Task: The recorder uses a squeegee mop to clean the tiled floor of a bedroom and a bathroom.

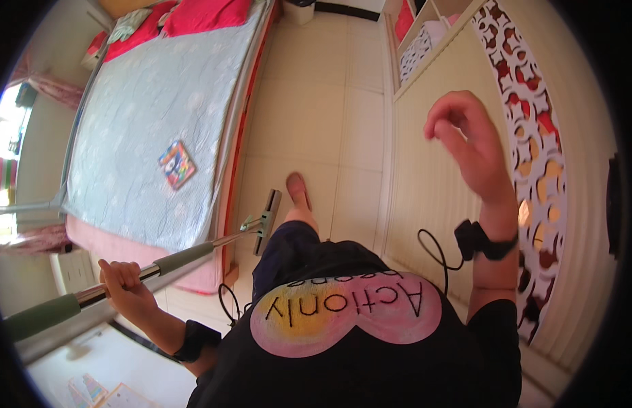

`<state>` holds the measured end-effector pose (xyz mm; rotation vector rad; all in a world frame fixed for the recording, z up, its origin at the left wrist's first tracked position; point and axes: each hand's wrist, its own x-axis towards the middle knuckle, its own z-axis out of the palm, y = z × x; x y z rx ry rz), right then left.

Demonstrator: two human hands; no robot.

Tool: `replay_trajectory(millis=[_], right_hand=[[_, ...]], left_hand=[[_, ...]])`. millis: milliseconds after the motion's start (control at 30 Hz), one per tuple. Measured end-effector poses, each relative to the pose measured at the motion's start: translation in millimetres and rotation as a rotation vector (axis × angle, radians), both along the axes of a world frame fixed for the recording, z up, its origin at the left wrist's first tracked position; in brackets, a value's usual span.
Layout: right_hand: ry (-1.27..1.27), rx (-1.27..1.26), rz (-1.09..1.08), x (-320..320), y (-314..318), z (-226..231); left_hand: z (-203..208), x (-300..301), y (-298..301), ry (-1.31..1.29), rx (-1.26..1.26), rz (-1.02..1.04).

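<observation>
My left hand (125,289) is wrapped round the metal pole of a mop (183,259) with green grip sleeves. The pole slants from the lower left up toward the middle, where its flat mop head (268,223) hangs low beside my foot, near the bed's side. Raised at the right in front of the wardrobe, my right hand (469,139) has its fingers curled toward the thumb, with a gap between them and nothing held. A black band is strapped round each wrist.
A bed (119,146) with a pale blue cover stands at the left, with a colourful flat box (176,165) on it. The wardrobe (438,177) with a patterned cut-out panel lines the right. Between them runs a tiled floor (309,102), with a bin (299,11) at the far end.
</observation>
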<state>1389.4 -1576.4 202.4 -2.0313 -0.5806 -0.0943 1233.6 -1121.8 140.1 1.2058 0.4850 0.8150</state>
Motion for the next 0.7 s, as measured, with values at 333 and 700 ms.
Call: replay_trajectory(millis=[333, 700], right_hand=[[-0.354, -0.297, 1.033, 195.1, 32.3, 81.2], [0.226, -0.198, 0.463, 525.1, -111.4, 25.0]], left_hand=[[-10.7, 380.8, -60.2, 0.055, -0.007, -0.330], [19.9, 704.9, -203.0, 0.142, 0.193, -0.689]])
